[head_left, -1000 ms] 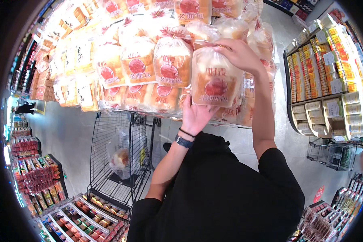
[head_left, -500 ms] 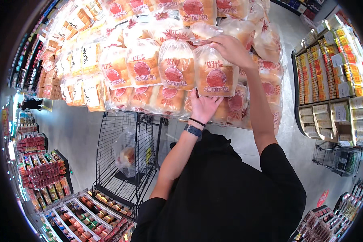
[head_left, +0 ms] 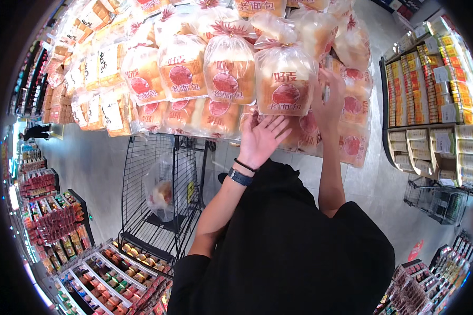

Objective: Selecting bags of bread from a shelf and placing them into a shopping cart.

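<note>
A clear bag of bread (head_left: 285, 86) with a round red label and a gathered top sits at the right end of the front row. Beneath its lower edge is my left hand (head_left: 263, 137), palm up and fingers spread; whether the fingertips touch the bag I cannot tell. My right hand (head_left: 328, 92) is raised along the bag's right side, fingers stretched and slightly blurred, holding nothing I can see. To the left stand matching bread bags (head_left: 226, 76), stacked on lower ones. A dark watch (head_left: 240, 177) and a black band circle my left wrist.
A black wire shopping cart (head_left: 160, 210) holding a clear bag with a bread item (head_left: 161, 191) stands left of me. Differently labelled bread packs (head_left: 109, 63) fill the display's left side. Shelving with yellow boxes (head_left: 436, 79) rises at right. Snack racks (head_left: 108, 278) stand lower left.
My right hand has come off the bag's top and moved down to its right side. My left hand has lowered slightly, its fingers spreading below the bag. The view has shifted a little.
</note>
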`<state>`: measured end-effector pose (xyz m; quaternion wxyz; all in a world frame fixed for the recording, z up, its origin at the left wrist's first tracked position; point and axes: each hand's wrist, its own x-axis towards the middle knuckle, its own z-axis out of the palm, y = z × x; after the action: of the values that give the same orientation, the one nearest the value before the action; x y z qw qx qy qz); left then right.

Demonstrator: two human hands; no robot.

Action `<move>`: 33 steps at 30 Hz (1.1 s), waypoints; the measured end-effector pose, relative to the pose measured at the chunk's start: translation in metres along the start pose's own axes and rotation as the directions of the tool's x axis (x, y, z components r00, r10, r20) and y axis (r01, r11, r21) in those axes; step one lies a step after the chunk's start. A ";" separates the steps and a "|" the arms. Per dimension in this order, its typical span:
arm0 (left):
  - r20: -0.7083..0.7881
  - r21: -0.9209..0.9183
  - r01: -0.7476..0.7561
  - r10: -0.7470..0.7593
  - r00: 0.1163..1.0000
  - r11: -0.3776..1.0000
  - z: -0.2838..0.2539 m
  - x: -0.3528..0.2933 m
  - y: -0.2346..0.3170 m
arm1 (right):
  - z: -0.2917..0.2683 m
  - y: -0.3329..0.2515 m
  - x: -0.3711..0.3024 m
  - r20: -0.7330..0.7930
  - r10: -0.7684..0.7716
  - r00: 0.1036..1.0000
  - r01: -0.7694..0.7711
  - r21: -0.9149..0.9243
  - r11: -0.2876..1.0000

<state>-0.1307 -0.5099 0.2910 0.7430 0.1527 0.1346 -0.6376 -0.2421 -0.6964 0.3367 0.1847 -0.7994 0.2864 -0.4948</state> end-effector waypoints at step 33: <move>-0.057 0.029 -0.054 0.055 0.997 0.998 -0.004 0.003 -0.014 | -0.008 0.011 -0.055 0.290 0.230 0.929 -0.278 0.135 0.951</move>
<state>-0.1443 -0.5129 0.2851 0.7538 0.1848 0.1431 -0.6142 -0.2710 -0.6696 0.2966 0.3537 -0.7964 0.3155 -0.3757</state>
